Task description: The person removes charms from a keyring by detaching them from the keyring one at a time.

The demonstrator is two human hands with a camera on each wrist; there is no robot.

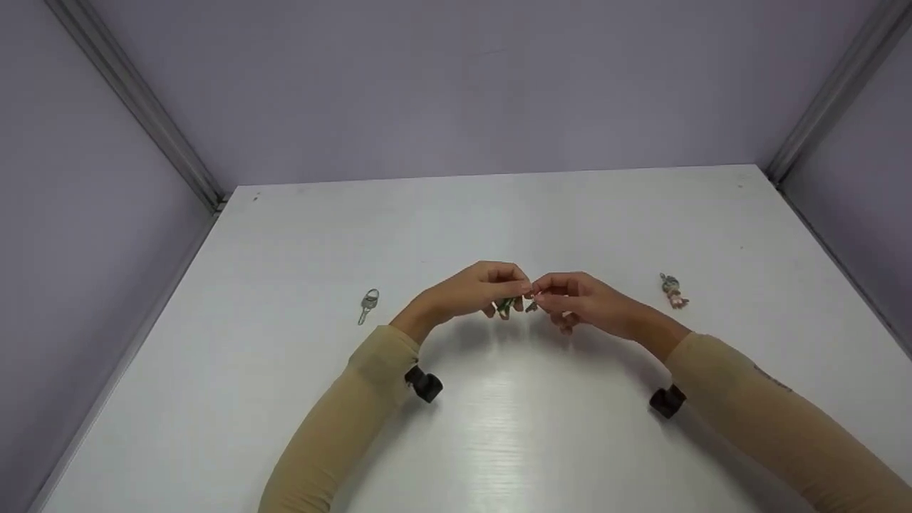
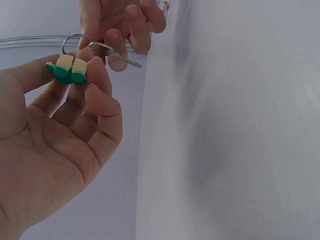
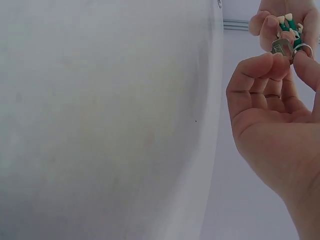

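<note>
While left hand (image 2: 55, 135) pinches charm (image 2: 66, 70), right hand (image 3: 272, 107) pinches key (image 3: 281, 47).

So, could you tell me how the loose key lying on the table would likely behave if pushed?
The key lies flat on the table, so it would probably slide, not roll. It looks like small, thin metal: likely stiff and light. Its ring may swing loosely.

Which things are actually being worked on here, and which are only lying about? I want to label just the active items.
In hand:
- green and cream plastic charm, pinched by the left hand
- round metal split ring
- small silver metal key, pinched by the right hand

Lying about:
- silver key with ring, on the white table
- small pinkish figurine charm
</note>
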